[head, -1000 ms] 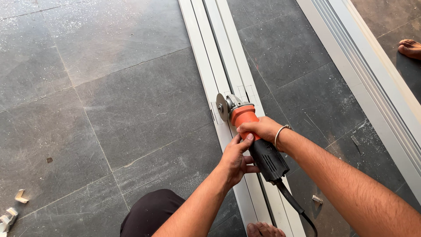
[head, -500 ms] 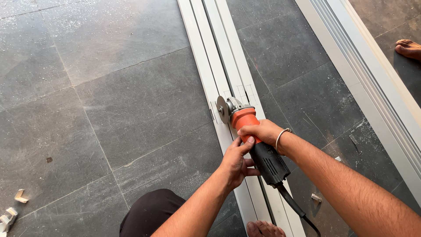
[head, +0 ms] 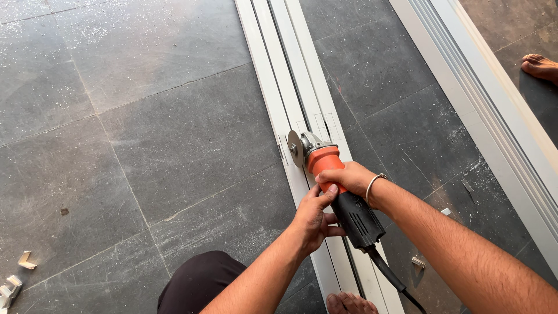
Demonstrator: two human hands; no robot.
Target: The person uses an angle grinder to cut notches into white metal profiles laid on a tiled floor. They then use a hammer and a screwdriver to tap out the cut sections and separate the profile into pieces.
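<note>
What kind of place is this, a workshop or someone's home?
Probably a building site or fit-out job on a floor, not a workshop: long white frame sections lie on grey stone tiles, dusted with cuttings, and both hands hold an angle grinder.

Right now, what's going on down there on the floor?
A person holds an orange and black angle grinder with both hands: the right hand wraps the orange body, the left hand steadies it from the side. Its disc sits at the edge of a long white metal channel lying on the grey tile floor. Another person's bare foot shows far right.
</note>
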